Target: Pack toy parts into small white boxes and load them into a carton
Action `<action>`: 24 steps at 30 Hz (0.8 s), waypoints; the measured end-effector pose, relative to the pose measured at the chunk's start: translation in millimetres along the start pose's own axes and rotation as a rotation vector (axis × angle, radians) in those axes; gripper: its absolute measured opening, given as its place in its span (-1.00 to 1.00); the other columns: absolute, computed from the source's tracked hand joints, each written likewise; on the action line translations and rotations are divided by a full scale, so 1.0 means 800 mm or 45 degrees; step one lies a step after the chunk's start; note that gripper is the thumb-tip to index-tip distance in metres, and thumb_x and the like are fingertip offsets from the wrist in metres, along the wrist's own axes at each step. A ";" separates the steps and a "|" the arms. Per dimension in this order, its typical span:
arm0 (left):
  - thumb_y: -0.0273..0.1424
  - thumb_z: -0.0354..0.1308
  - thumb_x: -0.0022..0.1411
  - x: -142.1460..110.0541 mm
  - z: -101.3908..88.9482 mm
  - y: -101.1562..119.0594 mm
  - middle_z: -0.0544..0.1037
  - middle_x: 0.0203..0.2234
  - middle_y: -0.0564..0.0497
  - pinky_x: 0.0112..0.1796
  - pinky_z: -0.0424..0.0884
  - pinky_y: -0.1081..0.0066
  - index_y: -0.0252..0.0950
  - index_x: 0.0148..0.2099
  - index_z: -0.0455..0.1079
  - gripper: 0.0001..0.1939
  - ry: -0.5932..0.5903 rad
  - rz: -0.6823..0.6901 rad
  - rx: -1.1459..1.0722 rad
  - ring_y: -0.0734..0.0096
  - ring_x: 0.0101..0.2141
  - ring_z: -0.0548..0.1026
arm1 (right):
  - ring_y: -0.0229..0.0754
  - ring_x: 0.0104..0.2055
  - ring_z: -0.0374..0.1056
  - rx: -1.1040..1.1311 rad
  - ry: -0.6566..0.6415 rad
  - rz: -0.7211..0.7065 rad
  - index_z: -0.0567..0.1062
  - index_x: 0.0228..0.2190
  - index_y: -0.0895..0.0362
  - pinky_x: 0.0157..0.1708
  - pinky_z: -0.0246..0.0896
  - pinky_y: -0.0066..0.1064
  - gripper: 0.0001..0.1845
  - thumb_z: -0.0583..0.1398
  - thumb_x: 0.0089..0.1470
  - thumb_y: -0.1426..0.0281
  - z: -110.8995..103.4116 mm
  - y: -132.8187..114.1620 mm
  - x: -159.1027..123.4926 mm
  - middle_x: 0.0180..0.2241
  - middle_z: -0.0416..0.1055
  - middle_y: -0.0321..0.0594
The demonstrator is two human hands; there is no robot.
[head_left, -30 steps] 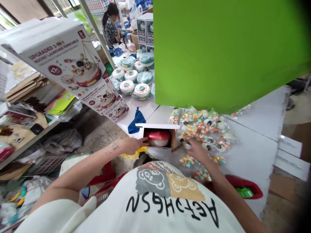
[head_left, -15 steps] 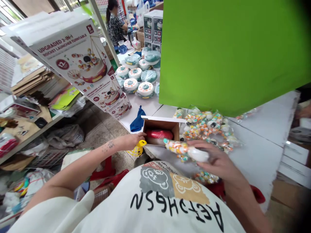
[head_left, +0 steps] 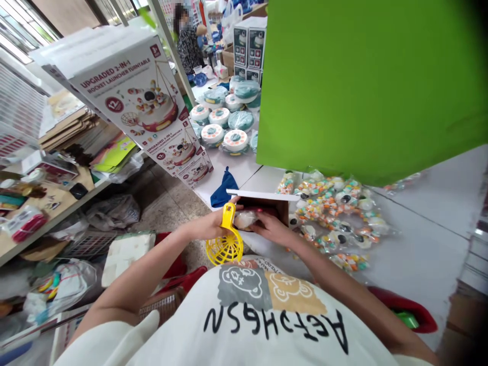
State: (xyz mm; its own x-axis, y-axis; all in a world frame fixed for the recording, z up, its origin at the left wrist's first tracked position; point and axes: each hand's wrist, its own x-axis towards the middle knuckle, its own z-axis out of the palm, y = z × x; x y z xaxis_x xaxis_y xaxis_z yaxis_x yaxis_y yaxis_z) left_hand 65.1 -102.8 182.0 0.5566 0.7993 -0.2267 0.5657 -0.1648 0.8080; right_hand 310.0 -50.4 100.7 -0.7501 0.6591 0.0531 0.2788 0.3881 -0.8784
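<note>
An open cardboard box (head_left: 282, 211) lies on its side, its mouth facing me and a white flap (head_left: 267, 195) along the top. My left hand (head_left: 209, 224) is closed on a yellow toy net basket (head_left: 225, 247) at the box's left edge. The basket hangs below the fingers with its handle up. My right hand (head_left: 270, 227) reaches into the mouth, fingers curled against a clear bag of toy pieces (head_left: 246, 219). Some of its fingertips are hidden inside. A sliver of red shows behind them.
Bagged toy figures (head_left: 339, 213) spread right of the box under a large green panel (head_left: 362, 86). A blue cloth piece (head_left: 224, 189) lies behind it. Printed turntable boxes (head_left: 133, 101) stand left, round toy bases (head_left: 235, 141) farther back. A person (head_left: 188, 48) sits beyond.
My right hand has moved left with the bag of toy pieces, from beside the box into its mouth. The yellow net basket has risen and now shows more fully at my left hand.
</note>
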 end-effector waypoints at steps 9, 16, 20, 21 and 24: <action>-0.27 0.34 0.03 0.012 0.000 -0.010 0.50 -0.06 -0.12 -0.22 0.47 0.36 -0.31 0.05 0.25 -0.44 0.150 -0.223 -0.688 0.34 -0.24 0.51 | 0.04 0.04 0.38 -0.593 -0.234 0.099 0.57 -0.04 0.13 0.08 0.27 -0.16 -0.47 0.05 0.01 0.66 -0.031 0.005 -0.006 0.04 0.45 -0.06; -0.26 0.34 0.00 0.001 -0.012 -0.014 0.52 -0.21 -0.03 -0.24 0.47 0.36 -0.32 -0.01 0.28 -0.47 0.150 -0.335 -0.606 0.37 -0.29 0.48 | 0.21 0.02 0.38 -0.882 -0.146 0.445 0.40 0.17 0.12 -0.09 0.35 -0.12 -0.44 0.09 0.14 0.60 -0.020 -0.010 -0.010 0.26 0.14 0.15; -0.34 0.27 0.02 0.008 -0.015 -0.009 0.54 -0.19 -0.05 -0.21 0.48 0.34 -0.33 -0.05 0.31 -0.58 0.073 -0.335 -0.462 0.33 -0.26 0.50 | 0.22 -0.06 0.45 -0.850 -0.248 0.526 0.09 0.34 0.21 -0.09 0.37 -0.12 -0.17 0.24 0.10 0.48 -0.018 -0.017 0.002 0.14 0.29 0.28; -0.37 0.25 0.02 0.012 -0.017 -0.006 0.55 -0.18 -0.06 -0.19 0.48 0.34 -0.32 -0.06 0.32 -0.60 0.069 -0.326 -0.384 0.30 -0.24 0.50 | 0.19 -0.09 0.47 -0.827 -0.280 0.543 0.04 0.36 0.20 -0.08 0.37 -0.13 -0.14 0.24 0.10 0.48 -0.019 -0.018 0.004 0.13 0.32 0.27; -0.41 0.21 0.04 0.032 -0.023 0.005 0.56 -0.13 -0.07 -0.11 0.47 0.32 -0.30 -0.06 0.37 -0.64 0.055 -0.305 -0.044 0.22 -0.15 0.52 | 0.17 -0.10 0.49 -0.773 -0.317 0.599 -0.01 0.37 0.18 -0.08 0.37 -0.14 -0.12 0.22 0.11 0.49 -0.021 -0.019 0.009 0.16 0.31 0.23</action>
State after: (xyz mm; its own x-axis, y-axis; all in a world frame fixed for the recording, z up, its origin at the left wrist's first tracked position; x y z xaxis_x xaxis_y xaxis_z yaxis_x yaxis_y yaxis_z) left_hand 70.6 -72.6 189.4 0.3818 0.8373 -0.3912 0.6566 0.0521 0.7524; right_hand 310.2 -40.8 122.6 -0.5647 0.7056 -0.4282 0.8221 0.4351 -0.3672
